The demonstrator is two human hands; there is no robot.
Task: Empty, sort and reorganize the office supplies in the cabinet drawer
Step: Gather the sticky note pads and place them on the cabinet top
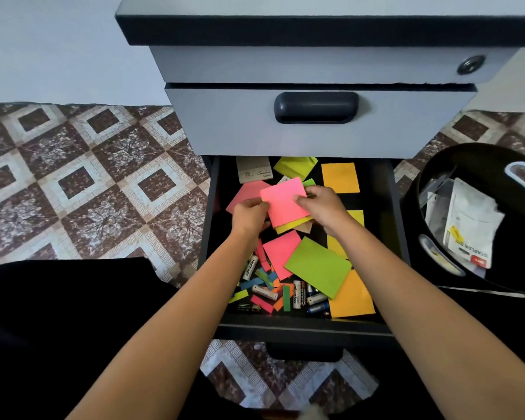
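The bottom drawer (209, 225) of a grey cabinet stands pulled out over a patterned tile floor (88, 177), and both hands reach into it. The left hand (250, 212) and the right hand (323, 207) each grip one side of a small stack of sticky-note pads (284, 201), fingers curled round its edges, so that it is held above the middle of the drawer (pink on top, with a yellow layer and a brown backing showing at the lower edge). More supplies lie loose in the drawer: an orange pad (340, 177) at the back right, a folded yellow-green pad (294, 166) and a white printed packet (253, 169) at the back, another pink pad (281, 251) and a green pad (317, 266) overlapping between the forearms, and a second orange pad (352, 298) in the front right corner. Several batteries (264, 291) and a scatter of coloured paper strips (262, 303) fill the front left part. The drawer above is closed, its dark handle (315, 107) facing the camera. Just beside the cabinet on the right sits a black basket (412, 201) holding a white stapler packet (470, 228).
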